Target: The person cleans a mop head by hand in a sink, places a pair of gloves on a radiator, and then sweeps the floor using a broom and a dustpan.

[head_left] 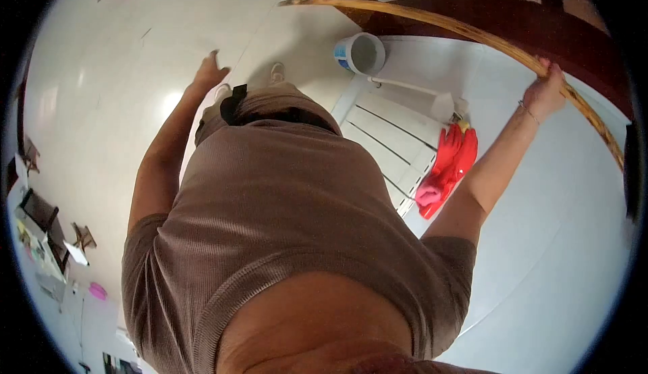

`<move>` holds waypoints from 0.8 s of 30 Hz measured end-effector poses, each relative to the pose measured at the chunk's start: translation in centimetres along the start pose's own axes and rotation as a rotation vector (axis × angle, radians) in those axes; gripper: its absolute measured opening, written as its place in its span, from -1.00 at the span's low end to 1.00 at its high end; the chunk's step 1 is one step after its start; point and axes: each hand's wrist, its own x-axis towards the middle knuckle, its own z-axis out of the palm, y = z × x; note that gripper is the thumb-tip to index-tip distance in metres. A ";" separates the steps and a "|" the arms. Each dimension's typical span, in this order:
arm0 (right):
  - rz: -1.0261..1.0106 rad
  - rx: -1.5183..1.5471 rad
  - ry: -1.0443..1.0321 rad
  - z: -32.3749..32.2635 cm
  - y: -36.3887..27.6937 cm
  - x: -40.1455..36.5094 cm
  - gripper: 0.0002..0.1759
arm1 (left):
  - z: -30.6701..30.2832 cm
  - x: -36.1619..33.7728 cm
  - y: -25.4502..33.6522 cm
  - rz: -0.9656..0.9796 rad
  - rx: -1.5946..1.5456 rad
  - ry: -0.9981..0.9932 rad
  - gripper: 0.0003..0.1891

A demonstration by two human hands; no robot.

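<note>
Gripping long curved tan wooden pole tight in right hand. Crosses dark red-brown band, passing above round white bucket in view. Holding left hand loosely spread against wide pale glossy floor.

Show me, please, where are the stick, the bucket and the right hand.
Stick (472,31): head view, on the middle of its shaft.
Bucket (342,55): head view, on its outer wall, at the blue label.
Right hand (545,92): head view, on its middle.

Free floor around left hand, wooden pole arching across front right, bucket inside its curve
</note>
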 end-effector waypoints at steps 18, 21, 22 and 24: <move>0.100 0.020 -0.082 -6.1 20.3 3.4 -0.93 | 2.0 -6.4 -2.2 -0.514 0.001 0.175 -0.29; 0.145 0.040 -0.104 -5.1 21.1 2.1 -0.92 | 0.4 -4.8 1.5 -0.529 -0.031 0.160 -0.29; 0.143 0.064 -0.120 -5.2 22.1 1.8 -0.92 | 0.3 -4.4 1.9 -0.493 -0.029 0.175 -0.30; 0.171 -0.036 -0.129 -5.6 24.1 1.4 -0.91 | 0.1 -4.4 3.0 -0.484 -0.035 0.197 -0.31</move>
